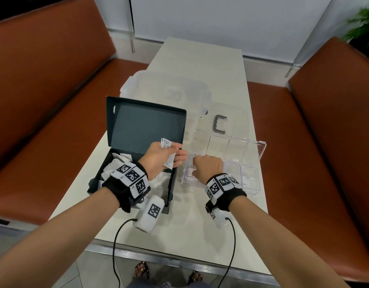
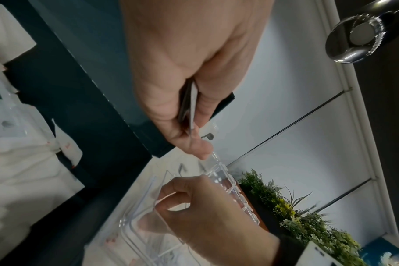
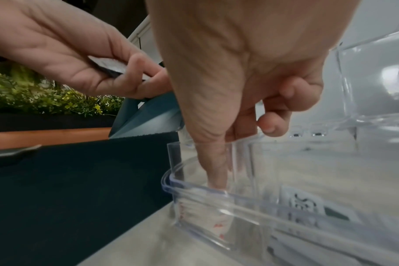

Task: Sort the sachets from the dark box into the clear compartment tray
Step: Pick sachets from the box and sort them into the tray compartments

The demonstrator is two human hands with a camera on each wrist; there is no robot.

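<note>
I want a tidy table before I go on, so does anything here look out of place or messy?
Only the dark box: the sachets left in it lie in a jumbled heap. A grey clip lies loose beyond the clear tray. Nothing looks spilled or damaged.

Sachet sorting at the white table, seen from the head camera
The left hand grips white sachets above the open dark box; the right hand reaches, fingers curled, into the near-left compartment of the clear compartment tray; more sachets lie in the box
</note>
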